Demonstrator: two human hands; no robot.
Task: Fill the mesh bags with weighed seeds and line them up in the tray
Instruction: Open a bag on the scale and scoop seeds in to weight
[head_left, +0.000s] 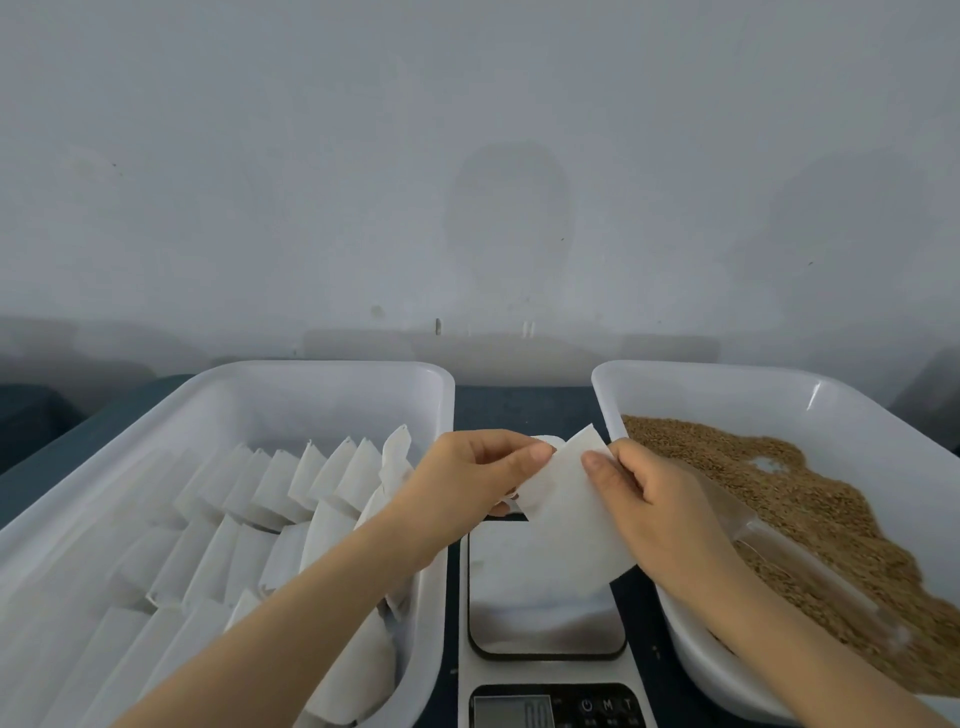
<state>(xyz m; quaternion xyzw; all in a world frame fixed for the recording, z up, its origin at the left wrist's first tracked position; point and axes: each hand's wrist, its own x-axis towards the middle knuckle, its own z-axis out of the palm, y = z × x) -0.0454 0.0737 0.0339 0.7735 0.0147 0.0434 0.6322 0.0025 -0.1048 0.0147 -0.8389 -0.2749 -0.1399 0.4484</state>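
Observation:
I hold one white mesh bag (569, 512) above the scale (545, 597), between the two trays. My left hand (467, 480) pinches the bag's upper left edge. My right hand (654, 512) pinches its upper right edge with the thumb on top. The left white tray (332, 371) holds several white mesh bags (291, 488) lined up in rows. The right white tray (727, 376) holds a heap of brown seeds (810, 499).
A clear plastic scoop (810, 571) lies on the seeds, partly under my right wrist. The scale's display and buttons (561, 706) sit at the bottom edge. A plain grey wall stands close behind the trays, on a dark tabletop (519, 405).

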